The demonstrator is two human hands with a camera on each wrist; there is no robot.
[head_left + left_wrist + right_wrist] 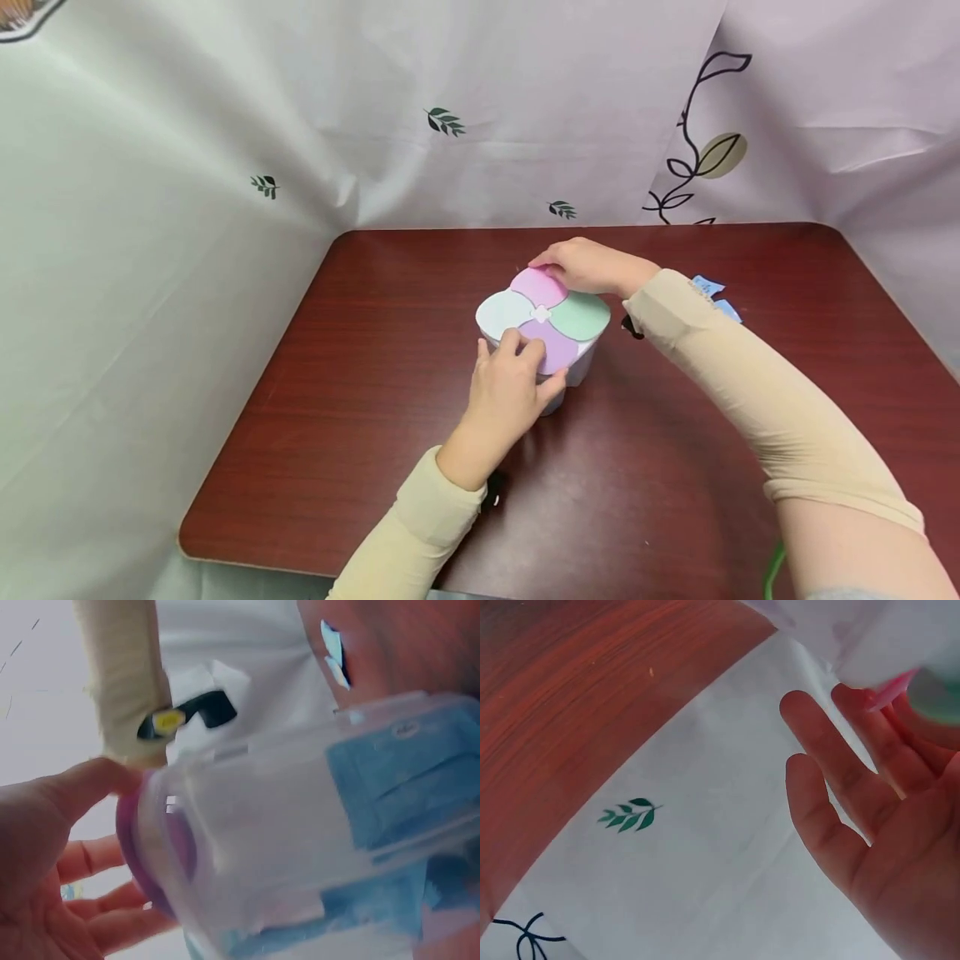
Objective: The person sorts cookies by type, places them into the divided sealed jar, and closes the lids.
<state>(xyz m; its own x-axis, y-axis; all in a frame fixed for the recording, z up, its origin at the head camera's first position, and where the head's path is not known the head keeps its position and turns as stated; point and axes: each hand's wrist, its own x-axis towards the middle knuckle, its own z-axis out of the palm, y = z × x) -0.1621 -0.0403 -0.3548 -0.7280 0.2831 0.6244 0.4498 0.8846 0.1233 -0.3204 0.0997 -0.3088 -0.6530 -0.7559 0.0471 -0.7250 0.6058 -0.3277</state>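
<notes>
A clear, petal-shaped storage box (581,367) stands upright at the middle of the table, with white, pink, green and purple lids around a small white hub. My left hand (506,385) grips its near end by the purple lid (552,347), thumb on one edge and fingers on another. At the far end, my right hand (588,265) pinches the rim of the pink lid (538,287); its outer fingers (821,806) extend away from the box. Through the clear wall, blue packets (412,780) show in the left wrist view. The far wall is hidden.
Torn blue wrapper pieces (716,298) lie beyond my right forearm. The brown table (337,400) meets a white leaf-patterned cloth (487,158) behind and at the sides. A green cord (773,571) shows at the near right.
</notes>
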